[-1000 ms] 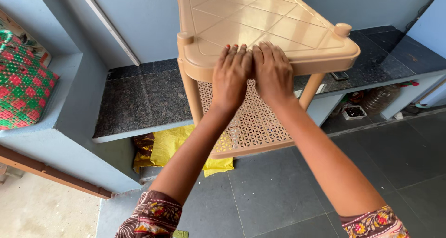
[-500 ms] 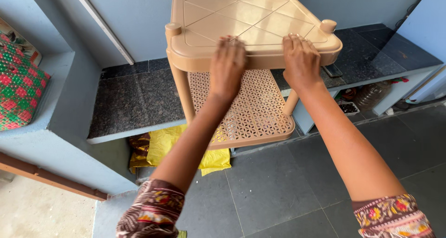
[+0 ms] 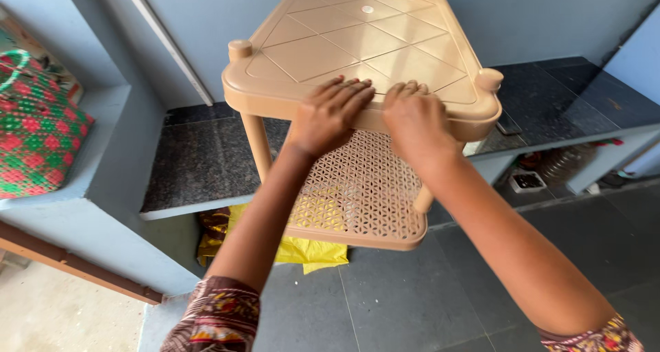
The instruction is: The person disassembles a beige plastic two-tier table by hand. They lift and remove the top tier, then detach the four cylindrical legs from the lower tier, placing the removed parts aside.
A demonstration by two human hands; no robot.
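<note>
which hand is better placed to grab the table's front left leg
Left, probably. The left hand rests on the front edge of the beige plastic table, nearer the front left leg. The right hand lies beside it, further toward the right corner, and would have to cross over.

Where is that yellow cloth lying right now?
In the head view, the yellow cloth lies on the dark tiled floor, low and left of centre, tucked under the stone ledge and partly hidden behind the beige plastic table's lower shelf.

The plastic stool's [image 3: 357, 56] far end is cut off by the top edge. The woven bag [image 3: 34, 128] runs off the left edge. The yellow cloth [image 3: 309, 249] lies partly hidden behind the stool's lattice shelf [image 3: 361, 194].
</note>
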